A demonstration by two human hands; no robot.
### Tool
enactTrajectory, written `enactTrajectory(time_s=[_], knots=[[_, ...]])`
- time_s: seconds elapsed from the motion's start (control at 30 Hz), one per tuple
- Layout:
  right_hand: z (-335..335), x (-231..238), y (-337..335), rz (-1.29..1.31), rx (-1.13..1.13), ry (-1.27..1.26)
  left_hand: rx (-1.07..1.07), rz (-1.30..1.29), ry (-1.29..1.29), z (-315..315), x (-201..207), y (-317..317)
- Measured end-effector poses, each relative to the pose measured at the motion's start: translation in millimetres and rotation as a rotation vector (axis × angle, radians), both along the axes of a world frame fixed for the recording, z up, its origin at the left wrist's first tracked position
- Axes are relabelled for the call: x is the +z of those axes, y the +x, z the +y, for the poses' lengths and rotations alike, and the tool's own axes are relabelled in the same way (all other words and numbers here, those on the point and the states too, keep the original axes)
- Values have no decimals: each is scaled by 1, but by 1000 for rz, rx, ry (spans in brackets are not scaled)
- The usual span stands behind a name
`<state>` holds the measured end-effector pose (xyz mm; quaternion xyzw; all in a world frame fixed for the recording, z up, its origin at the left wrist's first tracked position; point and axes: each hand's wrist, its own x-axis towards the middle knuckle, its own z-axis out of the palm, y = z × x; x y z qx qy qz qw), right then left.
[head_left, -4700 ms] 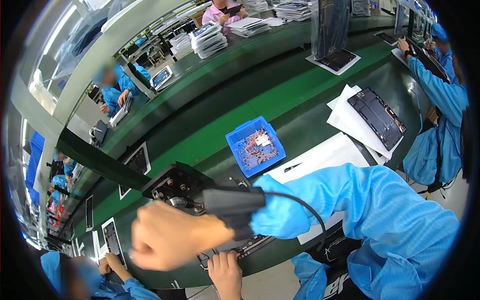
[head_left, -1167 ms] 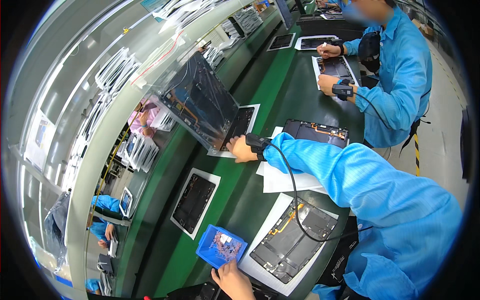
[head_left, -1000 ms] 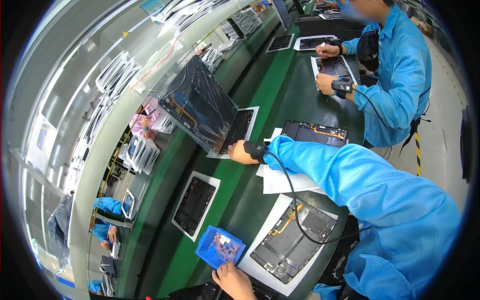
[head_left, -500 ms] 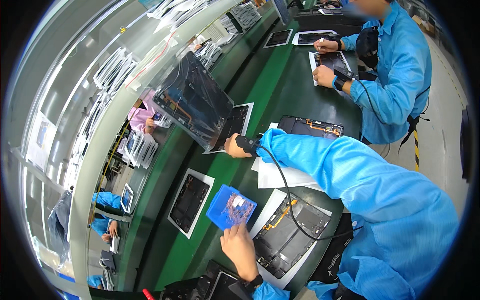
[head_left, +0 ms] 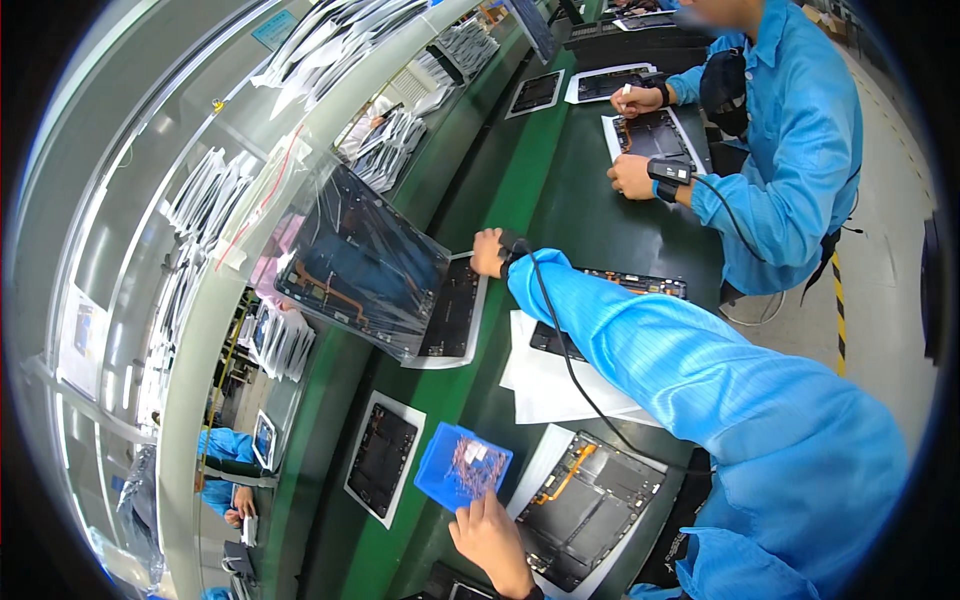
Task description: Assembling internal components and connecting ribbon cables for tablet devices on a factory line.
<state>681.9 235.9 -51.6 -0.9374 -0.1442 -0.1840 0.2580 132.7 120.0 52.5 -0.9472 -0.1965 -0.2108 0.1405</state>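
Note:
My right hand, with a black wrist strap and cord, is closed on the top corner of a white tray that carries an open dark tablet. My blue sleeve reaches to it from the lower right. At the bottom, my left hand grips the near edge of a small blue parts bin holding small reddish parts. The bin rests beside an opened tablet with orange ribbon cable on white sheet.
A co-worker in blue works on another open tablet at upper right. A further tablet on a tray lies on the green belt. White sheets lie mid-bench. A clear plastic shield hangs left.
The blue bin was raised in my left hand half a second ago and is now lower, back on the bench. My right hand has stayed on the tray corner as the view shifted.

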Motion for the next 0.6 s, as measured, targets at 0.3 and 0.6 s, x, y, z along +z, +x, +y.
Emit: enactTrajectory(time_s=[0.3,0.6], knots=[[21,47,-23,255,776,-407,241,52,-205,0,-7,-97],[-85,89,-105,1323,823,729,314,57,-236,0,-10,-133]])
